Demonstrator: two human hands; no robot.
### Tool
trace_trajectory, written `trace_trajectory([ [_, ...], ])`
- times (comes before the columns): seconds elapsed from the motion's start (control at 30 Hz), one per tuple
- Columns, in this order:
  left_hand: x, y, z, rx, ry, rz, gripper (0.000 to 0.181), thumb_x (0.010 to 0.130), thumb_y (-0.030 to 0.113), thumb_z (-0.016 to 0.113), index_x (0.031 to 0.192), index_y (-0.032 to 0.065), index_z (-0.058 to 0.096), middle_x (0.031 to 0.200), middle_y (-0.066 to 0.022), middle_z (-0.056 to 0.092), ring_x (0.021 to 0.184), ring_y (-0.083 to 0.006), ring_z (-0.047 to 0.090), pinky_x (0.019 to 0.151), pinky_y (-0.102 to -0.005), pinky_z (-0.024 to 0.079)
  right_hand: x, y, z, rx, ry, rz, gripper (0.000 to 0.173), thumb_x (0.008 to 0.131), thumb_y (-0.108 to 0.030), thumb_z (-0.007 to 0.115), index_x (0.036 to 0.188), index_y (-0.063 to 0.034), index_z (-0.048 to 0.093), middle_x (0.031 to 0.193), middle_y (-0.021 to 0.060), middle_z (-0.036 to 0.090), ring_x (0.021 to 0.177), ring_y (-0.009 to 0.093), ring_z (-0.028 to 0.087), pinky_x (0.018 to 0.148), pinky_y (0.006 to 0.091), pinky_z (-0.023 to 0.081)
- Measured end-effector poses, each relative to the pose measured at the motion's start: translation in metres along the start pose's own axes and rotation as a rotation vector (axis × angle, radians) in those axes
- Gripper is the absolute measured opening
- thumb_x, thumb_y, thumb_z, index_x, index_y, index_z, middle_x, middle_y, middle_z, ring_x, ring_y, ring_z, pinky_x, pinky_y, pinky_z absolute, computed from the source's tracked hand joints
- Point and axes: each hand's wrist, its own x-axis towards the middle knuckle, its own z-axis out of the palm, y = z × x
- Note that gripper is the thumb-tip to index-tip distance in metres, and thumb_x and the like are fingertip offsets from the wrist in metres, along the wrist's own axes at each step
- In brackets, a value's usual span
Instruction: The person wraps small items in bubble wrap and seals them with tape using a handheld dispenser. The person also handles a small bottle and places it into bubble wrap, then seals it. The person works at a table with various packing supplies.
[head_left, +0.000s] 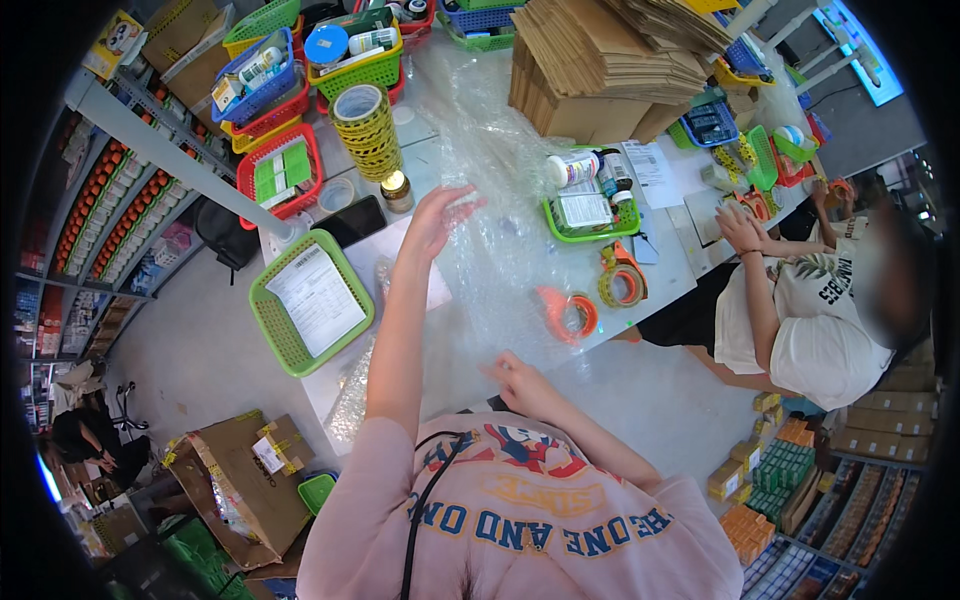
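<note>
A sheet of clear bubble wrap (487, 262) runs down the middle of the white table. My left hand (442, 217) is over its upper left part, fingers spread and slightly blurred; whether it touches the film is unclear. My right hand (521, 382) is at the lower edge of the sheet with bent fingers, and whether it pinches the film cannot be told. Right of the sheet lie an orange tape dispenser (570, 313), partly under film, and another with yellow tape (622, 281). A green basket (592, 231) of bottles and boxes stands above them. A small brown bottle (397, 192) stands left of the wrap.
At left are a green basket (259, 315) with a printed sheet, a black phone (351, 221) and stacked rolls of yellow tape (367, 135). Flattened cardboard boxes (600, 67) are piled at the back. A co-worker in a white shirt (810, 322) sits at right. An open carton (247, 487) is at lower left.
</note>
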Motion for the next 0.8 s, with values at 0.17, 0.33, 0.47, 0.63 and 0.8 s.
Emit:
trace_trajectory([
  [0.17,0.004,-0.009,-0.011,0.35,0.024,0.144,0.042,0.075,-0.011,0.046,0.113,0.006,0.045,0.108,-0.0113,0.06,0.091,-0.0207,0.064,0.067,-0.0271,0.044,0.049,0.007,-0.019,0.059,0.056,-0.185,0.05,0.075,-0.019,0.073,0.121,-0.0049,0.057,0.112,0.0133,0.058,0.097,0.03,0.06,0.085,0.0361,0.048],
  [0.33,-0.043,-0.014,0.034,0.386,-0.055,0.164,0.038,0.073,-0.01,0.046,0.107,0.0067,0.052,0.102,-0.0045,0.06,0.083,-0.0133,0.059,0.07,-0.0245,0.043,0.11,-0.013,-0.126,0.285,0.727,-0.053,0.036,0.076,-0.011,0.074,0.109,-0.0017,0.06,0.1,0.0061,0.063,0.094,0.016,0.06,0.082,0.0284,0.047],
  [0.47,-0.055,-0.013,0.036,0.272,-0.069,0.206,0.018,0.083,0.001,0.053,0.099,0.0073,0.056,0.094,-0.001,0.058,0.075,-0.0087,0.054,0.069,-0.0233,0.041,0.14,-0.007,-0.129,0.53,0.494,0.018,0.029,0.076,-0.004,0.074,0.101,0.0001,0.061,0.093,0.0044,0.064,0.082,0.009,0.061,0.07,0.022,0.048],
  [0.63,-0.048,0.005,0.011,0.242,0.14,0.336,0.006,0.089,0.009,0.055,0.094,0.0076,0.054,0.09,-0.0008,0.058,0.071,-0.0078,0.051,0.065,-0.0232,0.041,0.156,0.0,-0.126,0.643,0.523,0.064,0.025,0.076,-0.003,0.074,0.097,0.0005,0.062,0.088,0.0048,0.065,0.073,0.009,0.061,0.062,0.0211,0.05],
  [0.8,-0.041,0.029,0.012,0.25,0.149,0.351,0.007,0.087,0.004,0.055,0.09,0.0082,0.05,0.09,-0.0016,0.058,0.072,-0.0082,0.051,0.062,-0.0229,0.041,0.176,0.007,-0.131,0.759,0.504,-0.043,0.024,0.077,0.001,0.072,0.099,0.0009,0.061,0.098,0.0064,0.064,0.084,0.009,0.06,0.074,0.0227,0.05],
])
